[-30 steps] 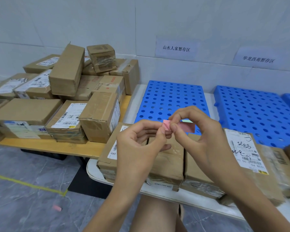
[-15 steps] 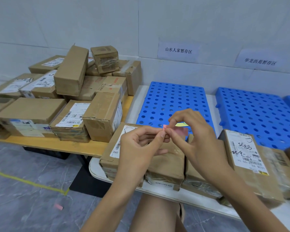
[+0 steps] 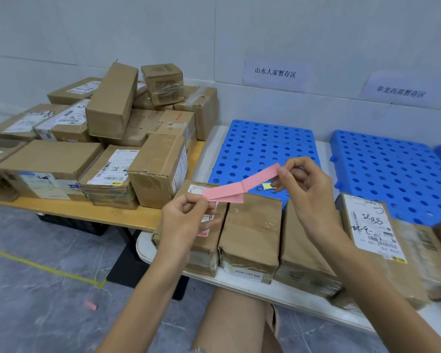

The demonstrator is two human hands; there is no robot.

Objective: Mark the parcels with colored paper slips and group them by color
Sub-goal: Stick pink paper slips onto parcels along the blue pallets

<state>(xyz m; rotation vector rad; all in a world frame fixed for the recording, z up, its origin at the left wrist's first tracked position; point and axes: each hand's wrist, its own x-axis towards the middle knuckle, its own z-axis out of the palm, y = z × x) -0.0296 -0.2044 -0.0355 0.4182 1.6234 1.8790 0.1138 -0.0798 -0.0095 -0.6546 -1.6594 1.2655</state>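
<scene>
A wooden table (image 3: 112, 212) heaped with brown parcels (image 3: 51, 159) abuts a white table (image 3: 265, 286) bearing three blue perforated boards (image 3: 260, 149). Two paper signs (image 3: 275, 72) hang on the white wall. Above the front parcels (image 3: 250, 233), the left grip (image 3: 186, 220) and right grip (image 3: 303, 184) each pinch an end of a creased pink slip strip (image 3: 229, 191), a second layer hanging beneath. One yellow slip (image 3: 266, 186) lies on a board.

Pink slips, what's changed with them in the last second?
The left hand moved down-left and the right hand up-right, pulling the pink slips from a small pinched wad into a long strip stretched between them. Both hands still pinch the paper. The parcels and blue pallets have not moved.
</scene>
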